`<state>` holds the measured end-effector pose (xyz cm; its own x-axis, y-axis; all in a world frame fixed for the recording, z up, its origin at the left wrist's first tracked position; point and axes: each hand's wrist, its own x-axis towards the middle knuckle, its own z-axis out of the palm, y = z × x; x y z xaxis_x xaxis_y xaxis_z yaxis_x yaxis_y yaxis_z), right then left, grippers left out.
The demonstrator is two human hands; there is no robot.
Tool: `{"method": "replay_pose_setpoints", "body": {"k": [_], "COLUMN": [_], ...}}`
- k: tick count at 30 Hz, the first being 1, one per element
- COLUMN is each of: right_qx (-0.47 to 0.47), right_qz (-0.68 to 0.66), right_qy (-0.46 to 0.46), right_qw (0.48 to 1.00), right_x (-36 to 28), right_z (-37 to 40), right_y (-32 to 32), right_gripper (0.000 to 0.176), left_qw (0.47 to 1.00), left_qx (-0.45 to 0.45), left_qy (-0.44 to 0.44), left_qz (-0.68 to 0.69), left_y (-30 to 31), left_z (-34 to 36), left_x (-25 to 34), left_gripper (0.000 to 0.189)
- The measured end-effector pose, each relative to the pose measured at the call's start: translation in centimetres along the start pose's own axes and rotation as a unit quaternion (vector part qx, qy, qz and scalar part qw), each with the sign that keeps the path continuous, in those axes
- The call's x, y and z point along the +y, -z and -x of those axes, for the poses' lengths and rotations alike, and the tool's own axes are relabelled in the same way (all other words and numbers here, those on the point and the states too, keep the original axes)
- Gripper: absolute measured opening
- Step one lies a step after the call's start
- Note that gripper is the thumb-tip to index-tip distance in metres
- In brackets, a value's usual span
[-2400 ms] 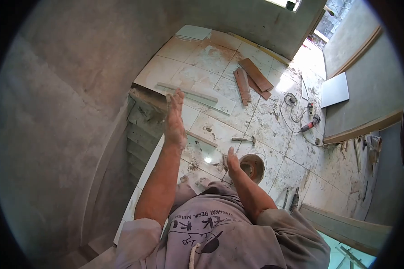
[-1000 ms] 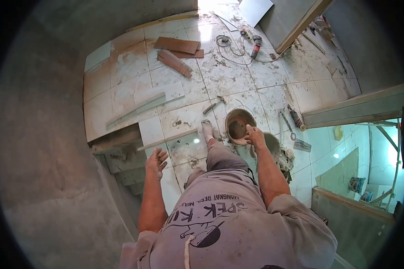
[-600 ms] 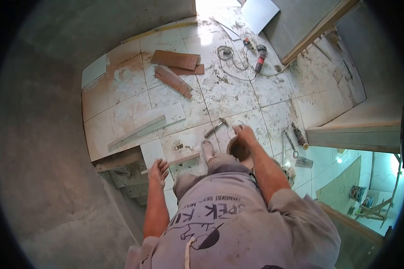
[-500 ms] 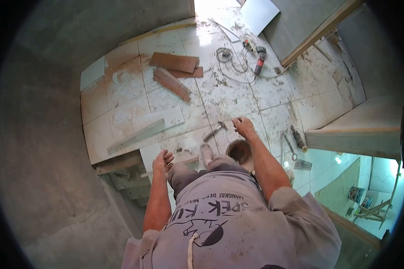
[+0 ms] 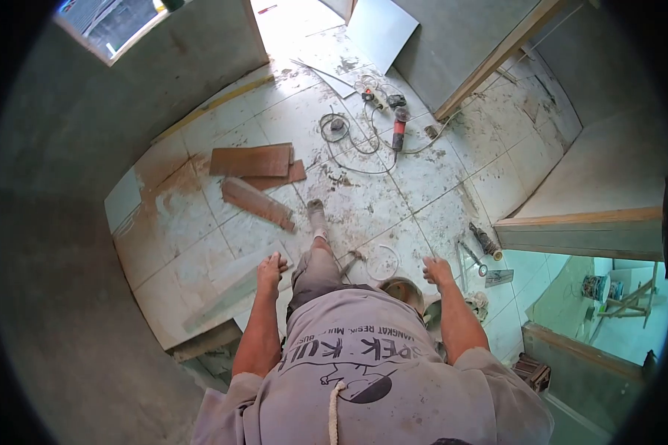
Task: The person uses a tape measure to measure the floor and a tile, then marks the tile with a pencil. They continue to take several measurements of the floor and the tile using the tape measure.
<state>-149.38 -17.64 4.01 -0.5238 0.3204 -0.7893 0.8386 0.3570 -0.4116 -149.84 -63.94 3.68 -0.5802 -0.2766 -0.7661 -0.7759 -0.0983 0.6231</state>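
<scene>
My left hand (image 5: 272,271) hangs beside my left thigh with its fingers loosely bent and nothing visible in it. Beneath it lies a long pale tile strip (image 5: 234,293). On the other side, my right hand (image 5: 439,271) is held out over the floor, empty, its fingers part-curled and apart. Nearest to it is a round bucket (image 5: 404,294), partly hidden by my shirt. A hammer (image 5: 351,262) lies beside my extended leg, and a thin white ring (image 5: 383,262) rests near the bucket. Neither hand touches these things.
Brown boards (image 5: 252,161) lie ahead to the left. An angle grinder (image 5: 399,132) with a looped cable (image 5: 341,152) lies farther off. Hand tools (image 5: 485,241) sit by the right-hand ledge (image 5: 579,226). The tiled floor (image 5: 364,200) is dirty; a lower tiled level shows at right.
My view has shifted forward, and one foot has stepped out toward the brown boards. My right hand has moved down and to the right, away from above the hammer and bucket.
</scene>
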Motion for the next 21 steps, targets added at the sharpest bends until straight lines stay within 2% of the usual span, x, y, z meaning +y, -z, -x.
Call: {"method": "replay_pose_setpoints", "body": {"k": [3,6,8,10,12,13,15,16,17,18,19,20,21], "right_qx": [0.015,0.010,-0.001,0.033,0.052,0.048,0.013,0.003,-0.015,-0.032,-0.012,0.002,-0.119], "right_qz": [-0.013,-0.008,-0.019,0.081,-0.034,-0.034,-0.032,-0.026,0.040,0.103,0.230,0.283,0.280], "right_qy": [-0.065,-0.136,-0.138,0.003,-0.012,-0.009,0.043,0.040,0.070,0.105,0.178,0.199,0.029], "right_qw": [0.998,0.991,0.990,0.996,0.998,0.998,0.998,0.999,0.997,0.989,0.957,0.938,0.952], "right_x": [-0.5,-6.5,-9.7,-12.4,-21.4,-23.9,-27.6,-28.4,-29.0,-29.9,-29.8,-27.2,-34.5], "right_z": [-3.4,-3.2,-6.6,-11.5,-9.9,-11.3,-14.1,-15.9,-18.1,-21.1,-23.9,-28.8,-25.6], "right_y": [0.9,2.2,2.5,2.7,2.2,1.6,0.7,0.4,0.0,-0.5,-0.8,-2.0,-0.5], "right_gripper": [0.040,0.036,0.035,0.032,0.037,0.037,0.036,0.036,0.037,0.038,0.043,0.048,0.054], "left_qw": [0.999,0.998,0.999,0.996,0.993,0.990,0.989,0.987,0.982,0.983,0.973,0.975,0.988], "left_qx": [0.008,0.033,-0.001,-0.012,-0.015,-0.019,-0.005,0.003,0.027,0.050,0.076,0.128,0.086], "left_qy": [0.029,0.046,-0.027,-0.081,-0.110,-0.140,-0.150,-0.159,-0.189,-0.154,-0.130,-0.082,0.001], "left_qz": [-0.019,-0.012,-0.028,-0.036,-0.036,-0.025,-0.014,-0.006,0.006,-0.086,-0.173,-0.159,-0.130], "left_y": [-0.5,-1.9,-2.5,-3.2,-4.0,-4.4,-4.6,-4.6,-4.6,-4.0,-3.0,-2.1,-1.9], "left_z": [-5.5,-9.7,-11.7,-14.5,-15.9,-16.7,-18.0,-18.8,-19.5,-20.0,-21.0,-23.8,-22.6], "left_x": [3.4,9.1,16.0,21.2,26.6,28.9,31.7,32.5,32.5,32.1,31.5,27.1,27.4], "left_gripper": [0.040,0.037,0.042,0.040,0.039,0.038,0.039,0.039,0.041,0.044,0.048,0.049,0.046]}}
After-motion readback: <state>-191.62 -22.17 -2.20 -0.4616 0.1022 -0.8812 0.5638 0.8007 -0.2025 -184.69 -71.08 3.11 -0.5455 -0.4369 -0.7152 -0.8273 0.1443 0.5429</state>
